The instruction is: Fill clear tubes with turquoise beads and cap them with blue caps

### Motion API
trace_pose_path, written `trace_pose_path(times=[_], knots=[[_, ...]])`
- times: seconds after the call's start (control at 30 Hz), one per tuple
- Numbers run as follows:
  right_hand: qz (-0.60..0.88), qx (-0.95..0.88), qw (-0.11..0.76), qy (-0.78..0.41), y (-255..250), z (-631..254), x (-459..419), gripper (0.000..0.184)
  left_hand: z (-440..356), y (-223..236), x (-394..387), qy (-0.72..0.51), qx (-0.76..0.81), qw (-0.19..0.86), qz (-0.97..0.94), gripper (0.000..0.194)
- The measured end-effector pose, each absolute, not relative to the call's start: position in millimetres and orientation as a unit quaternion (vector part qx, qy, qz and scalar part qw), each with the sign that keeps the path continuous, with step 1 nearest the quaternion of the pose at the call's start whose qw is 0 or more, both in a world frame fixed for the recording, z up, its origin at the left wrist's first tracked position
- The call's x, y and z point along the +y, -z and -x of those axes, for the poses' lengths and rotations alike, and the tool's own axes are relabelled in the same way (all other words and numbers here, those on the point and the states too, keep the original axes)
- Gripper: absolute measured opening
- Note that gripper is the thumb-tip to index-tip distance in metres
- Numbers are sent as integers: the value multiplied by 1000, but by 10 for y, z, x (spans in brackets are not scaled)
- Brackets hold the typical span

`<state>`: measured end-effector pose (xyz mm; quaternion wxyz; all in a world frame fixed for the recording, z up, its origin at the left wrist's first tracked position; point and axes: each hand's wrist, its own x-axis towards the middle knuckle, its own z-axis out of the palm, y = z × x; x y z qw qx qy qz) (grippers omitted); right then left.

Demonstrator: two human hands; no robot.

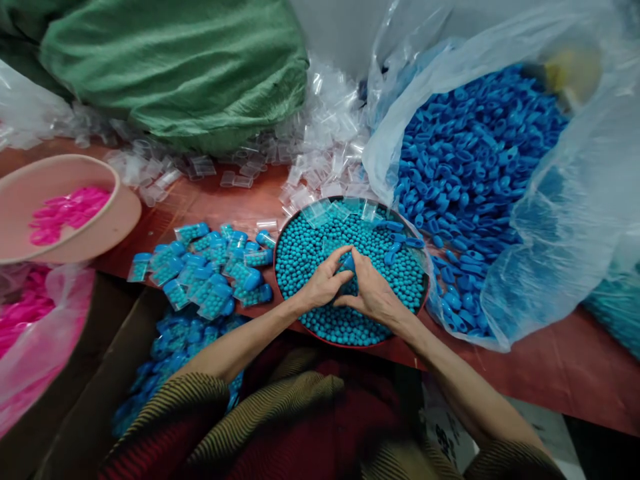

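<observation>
The left hand point(323, 283) and right hand point(371, 291) grip a blue piece point(349, 262) above the bowl point(350, 346); the bag point(540, 267) lies at its two o'clock.

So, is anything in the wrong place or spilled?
Maybe: a few blue plastic caps and clear tubes lie on the turquoise beads in the round tray. Most of both are outside it, so these look like strays, though someone may have put them there. Nothing looks clearly broken.
</observation>
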<state>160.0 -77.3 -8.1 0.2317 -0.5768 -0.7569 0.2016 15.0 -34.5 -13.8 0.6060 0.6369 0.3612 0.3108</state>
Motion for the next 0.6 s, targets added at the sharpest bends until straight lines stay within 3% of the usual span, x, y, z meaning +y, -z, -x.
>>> trace_pose_path(times=[0.3, 0.47, 0.6], knots=[[594, -760, 237, -117, 177, -1494, -769, 74, -233, 8, -417, -316, 420, 646, -553, 22], [595, -763, 223, -116, 226, -1447, -780, 72, -257, 34, -466, -320, 458, 604, -568, 15], [607, -766, 163, -137, 153, -1325, -845, 77, -111, 29, -454, -281, 466, 535, -646, 17]])
